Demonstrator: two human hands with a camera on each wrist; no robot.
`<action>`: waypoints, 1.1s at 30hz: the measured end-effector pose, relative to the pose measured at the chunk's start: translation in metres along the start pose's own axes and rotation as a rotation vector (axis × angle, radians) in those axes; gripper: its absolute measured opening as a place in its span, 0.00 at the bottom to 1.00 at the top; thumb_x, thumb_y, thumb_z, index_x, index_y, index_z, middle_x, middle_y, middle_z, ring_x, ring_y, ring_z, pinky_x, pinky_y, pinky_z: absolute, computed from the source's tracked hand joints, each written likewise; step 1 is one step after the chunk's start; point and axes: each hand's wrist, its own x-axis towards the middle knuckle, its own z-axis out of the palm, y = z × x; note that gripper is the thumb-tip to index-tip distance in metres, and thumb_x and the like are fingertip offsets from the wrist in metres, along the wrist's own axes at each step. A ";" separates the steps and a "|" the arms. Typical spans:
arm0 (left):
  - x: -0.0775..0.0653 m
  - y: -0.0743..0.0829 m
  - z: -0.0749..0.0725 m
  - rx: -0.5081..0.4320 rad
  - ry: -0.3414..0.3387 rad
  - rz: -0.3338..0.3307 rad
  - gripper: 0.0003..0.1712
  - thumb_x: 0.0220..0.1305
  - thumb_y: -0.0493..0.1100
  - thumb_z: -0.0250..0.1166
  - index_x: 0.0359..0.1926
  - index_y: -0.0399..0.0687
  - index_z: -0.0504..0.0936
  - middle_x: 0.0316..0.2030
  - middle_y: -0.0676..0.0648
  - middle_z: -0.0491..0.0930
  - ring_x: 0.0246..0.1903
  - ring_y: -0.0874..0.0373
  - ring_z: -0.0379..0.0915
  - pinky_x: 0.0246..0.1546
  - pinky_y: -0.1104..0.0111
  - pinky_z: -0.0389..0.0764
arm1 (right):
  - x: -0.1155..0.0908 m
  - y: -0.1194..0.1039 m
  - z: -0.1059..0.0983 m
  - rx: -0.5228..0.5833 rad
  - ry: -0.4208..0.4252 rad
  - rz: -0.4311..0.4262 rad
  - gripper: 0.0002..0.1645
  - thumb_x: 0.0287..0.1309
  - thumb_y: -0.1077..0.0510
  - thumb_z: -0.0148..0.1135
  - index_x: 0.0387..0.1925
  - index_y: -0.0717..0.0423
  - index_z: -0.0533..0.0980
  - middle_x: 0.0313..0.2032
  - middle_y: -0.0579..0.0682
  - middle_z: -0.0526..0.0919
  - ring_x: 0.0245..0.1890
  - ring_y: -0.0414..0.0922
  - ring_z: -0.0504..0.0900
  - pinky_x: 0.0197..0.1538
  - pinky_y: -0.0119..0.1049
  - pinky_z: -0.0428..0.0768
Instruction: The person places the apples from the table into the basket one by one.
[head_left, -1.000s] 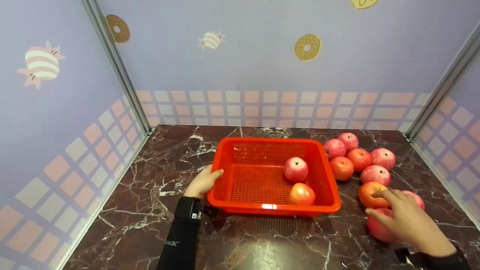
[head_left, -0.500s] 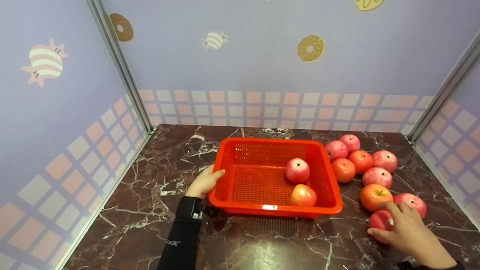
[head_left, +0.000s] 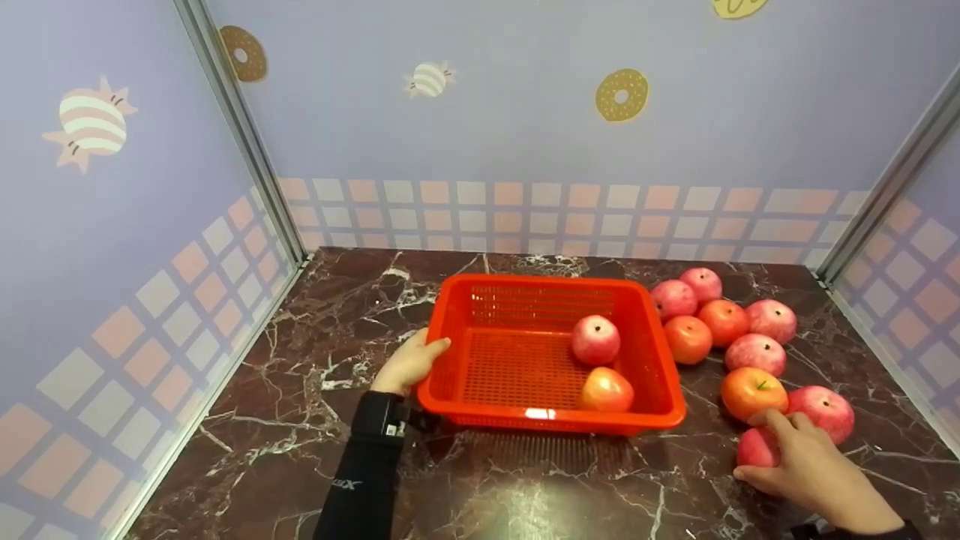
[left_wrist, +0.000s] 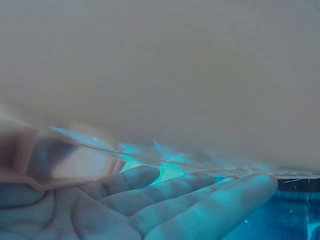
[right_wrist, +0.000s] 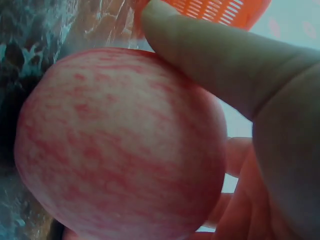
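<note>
A red plastic basket (head_left: 517, 417) stands on the marbled table, with a pink apple (head_left: 595, 341) and a yellow-red apple (head_left: 607, 390) inside. My left hand (head_left: 409, 363) holds its left side, thumb over the rim; in the left wrist view the fingers (left_wrist: 210, 205) stretch along beneath a pale blurred surface. At the front right, my right hand (head_left: 806, 465) grips a pink-red apple (head_left: 756, 448) between thumb and fingers. Up close in the right wrist view, that streaked apple (right_wrist: 120, 145) rests by the tabletop, the thumb (right_wrist: 200, 45) along one side and fingers behind.
Right of the basket lie more fruits: an orange-red apple (head_left: 754, 394) and a pink apple (head_left: 821, 415) beside my right hand, then several pink and red ones (head_left: 723, 323) further back. Patterned panels (head_left: 540, 112) wall the table at the back and both sides.
My right hand has come down from above the front apple and closed its thumb and fingers around it. The left hand keeps its hold on the basket; the view has shifted slightly.
</note>
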 end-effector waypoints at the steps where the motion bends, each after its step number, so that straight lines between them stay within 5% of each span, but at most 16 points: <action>1: 0.000 0.000 0.000 0.000 0.003 -0.001 0.24 0.79 0.42 0.51 0.67 0.32 0.67 0.57 0.28 0.78 0.52 0.36 0.83 0.48 0.52 0.88 | 0.000 0.000 0.001 -0.002 -0.006 0.000 0.41 0.38 0.40 0.84 0.48 0.57 0.73 0.39 0.64 0.77 0.38 0.61 0.80 0.37 0.59 0.81; 17: -0.001 0.000 0.000 -0.022 -0.021 0.005 0.26 0.79 0.42 0.50 0.69 0.30 0.64 0.60 0.25 0.76 0.55 0.33 0.81 0.50 0.50 0.88 | 0.000 -0.003 0.008 -0.026 -0.035 -0.029 0.41 0.36 0.38 0.84 0.47 0.57 0.77 0.39 0.58 0.80 0.38 0.53 0.80 0.38 0.52 0.81; 33: 0.000 0.000 0.001 -0.023 0.004 -0.018 0.25 0.79 0.43 0.51 0.70 0.34 0.66 0.59 0.28 0.78 0.53 0.36 0.82 0.49 0.52 0.88 | 0.001 -0.001 0.007 -0.027 -0.024 -0.044 0.38 0.39 0.40 0.83 0.48 0.55 0.76 0.41 0.59 0.79 0.39 0.56 0.81 0.40 0.56 0.82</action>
